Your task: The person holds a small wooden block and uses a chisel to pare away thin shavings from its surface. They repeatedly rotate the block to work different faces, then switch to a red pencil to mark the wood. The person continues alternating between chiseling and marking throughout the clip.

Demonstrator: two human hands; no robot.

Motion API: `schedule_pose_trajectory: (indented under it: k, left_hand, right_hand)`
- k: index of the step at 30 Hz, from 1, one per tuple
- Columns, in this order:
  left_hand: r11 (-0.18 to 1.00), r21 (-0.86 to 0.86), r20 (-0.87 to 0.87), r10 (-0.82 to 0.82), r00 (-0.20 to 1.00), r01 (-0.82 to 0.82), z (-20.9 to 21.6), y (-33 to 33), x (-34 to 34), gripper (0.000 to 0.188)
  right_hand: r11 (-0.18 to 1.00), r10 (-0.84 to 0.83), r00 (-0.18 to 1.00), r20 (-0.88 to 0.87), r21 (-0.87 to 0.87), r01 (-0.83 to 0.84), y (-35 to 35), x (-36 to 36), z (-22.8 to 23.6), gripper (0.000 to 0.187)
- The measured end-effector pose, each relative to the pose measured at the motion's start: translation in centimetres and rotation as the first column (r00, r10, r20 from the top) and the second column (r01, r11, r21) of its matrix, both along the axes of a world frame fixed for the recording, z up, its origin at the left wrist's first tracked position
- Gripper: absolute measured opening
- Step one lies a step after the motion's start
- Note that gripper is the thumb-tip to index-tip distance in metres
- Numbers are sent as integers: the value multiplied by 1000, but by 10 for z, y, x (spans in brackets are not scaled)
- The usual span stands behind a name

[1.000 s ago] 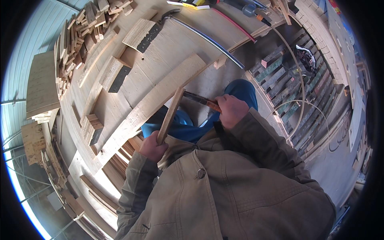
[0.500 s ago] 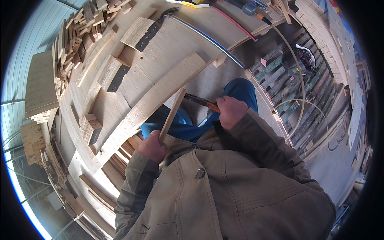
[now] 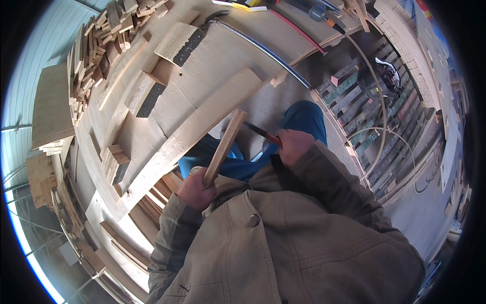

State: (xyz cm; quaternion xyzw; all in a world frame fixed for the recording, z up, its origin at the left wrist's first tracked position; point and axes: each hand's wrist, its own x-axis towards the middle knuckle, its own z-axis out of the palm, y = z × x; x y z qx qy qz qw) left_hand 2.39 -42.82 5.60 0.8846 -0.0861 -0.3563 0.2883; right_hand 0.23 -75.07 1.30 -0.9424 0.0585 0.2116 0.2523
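My left hand [image 3: 196, 189] is closed round the lower end of a narrow wood strip [image 3: 225, 148], which slants up and away to the right in front of my lap. In my right hand [image 3: 296, 146] is the orange-and-black handle of a dark-shafted hand tool [image 3: 259, 131]. Its shaft points left towards the strip's upper part, and its far end is hidden behind the wood, so I cannot tell its exact kind or whether the two touch. Just beyond the strip runs the thick front board [image 3: 212, 109] of the workbench.
Wood blocks [image 3: 145, 95] with dark faces sit on the bench [image 3: 177, 96]. A shiny metal bar [image 3: 263, 49] with a dark clawed end lies further back, near a red rod [image 3: 298, 31]. Offcuts [image 3: 98, 55] are heaped at far left. A slatted pallet [image 3: 364, 93] and hose [image 3: 383, 116] lie right.
The wood strip and my left hand have shifted slightly right, with the strip now covering more of the tool's shaft. My right hand has moved slightly right and down, still gripping the handle.
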Motion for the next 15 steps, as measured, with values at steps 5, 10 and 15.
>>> schedule_pose_trajectory:
  k: [5,10,15]
  left_hand:
    - [867,-292,-394,276,877,-404,4,5,1,35]
    - [645,-467,-610,261,748,-605,9,11,1,40]
    - [643,-502,-613,208,762,-579,9,16,2,41]
  right_hand:
    - [997,-37,998,54,65,34,-4,-8,-8,20]
    - [996,-49,998,50,81,44,-8,-10,-14,18]
    - [996,-42,999,32,83,40,-7,-11,-17,15]
